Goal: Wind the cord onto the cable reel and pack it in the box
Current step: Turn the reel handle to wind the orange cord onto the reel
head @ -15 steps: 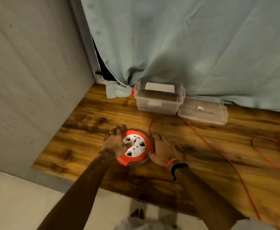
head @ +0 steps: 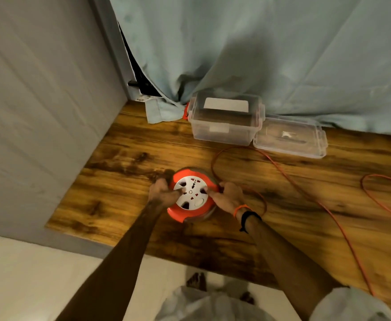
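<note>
An orange cable reel [head: 191,210] with a white socket face lies flat on the wooden table [head: 125,181]. My left hand [head: 161,192] grips its left rim, with a finger on the white face. My right hand [head: 227,196] holds its right rim, with fingers on the white face too. The thin orange cord [head: 289,179] leaves the reel at its upper right, loops, and trails across the table to the right and down to the front edge. A clear plastic box [head: 224,133] stands open at the back, its clear lid [head: 289,142] lying beside it on the right.
A pale blue curtain [head: 259,54] hangs behind the box and touches the table. A grey wall [head: 39,100] borders the table on the left. More loops of cord [head: 379,193] lie at the far right. Pale floor lies below the table's front edge.
The reel's white face has turned between my hands. My fingers have moved from the rim onto the face.
</note>
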The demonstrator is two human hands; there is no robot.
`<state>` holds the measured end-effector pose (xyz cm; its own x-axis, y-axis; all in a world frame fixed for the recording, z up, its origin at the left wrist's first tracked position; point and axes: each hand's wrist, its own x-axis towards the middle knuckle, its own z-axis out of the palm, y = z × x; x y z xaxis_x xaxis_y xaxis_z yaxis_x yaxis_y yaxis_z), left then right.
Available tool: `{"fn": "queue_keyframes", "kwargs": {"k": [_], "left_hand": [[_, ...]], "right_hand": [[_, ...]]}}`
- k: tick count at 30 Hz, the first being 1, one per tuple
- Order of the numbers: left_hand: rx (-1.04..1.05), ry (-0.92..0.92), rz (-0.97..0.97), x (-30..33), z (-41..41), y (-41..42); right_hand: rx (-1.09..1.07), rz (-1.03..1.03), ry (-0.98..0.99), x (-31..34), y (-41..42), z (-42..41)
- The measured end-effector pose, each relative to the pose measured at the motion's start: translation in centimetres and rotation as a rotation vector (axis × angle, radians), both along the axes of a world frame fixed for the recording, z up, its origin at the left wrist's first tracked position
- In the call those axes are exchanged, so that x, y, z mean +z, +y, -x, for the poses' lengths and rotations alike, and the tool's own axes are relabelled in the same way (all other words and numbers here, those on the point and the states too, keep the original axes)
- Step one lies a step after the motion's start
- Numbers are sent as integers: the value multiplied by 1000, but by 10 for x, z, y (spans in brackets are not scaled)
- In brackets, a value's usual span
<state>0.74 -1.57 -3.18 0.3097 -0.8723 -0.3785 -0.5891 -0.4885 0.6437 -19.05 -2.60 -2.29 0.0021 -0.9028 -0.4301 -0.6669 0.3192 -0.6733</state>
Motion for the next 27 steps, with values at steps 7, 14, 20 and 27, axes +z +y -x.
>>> {"fn": "queue_keyframes", "kwargs": {"k": [7, 14, 20, 27], "left_hand": [[256, 481, 110, 15, 13, -11], [269, 1303, -220, 65, 30, -34], [-164, 1629, -379, 93, 56, -56], [-249, 1683, -387, 109, 92, -63]], "right_hand": [[-138, -23, -348, 19, -26, 24], [-107, 102, -554, 72, -50, 63], [-54, 241, -582, 114, -70, 89], [60, 440, -462, 135, -74, 110]]}}
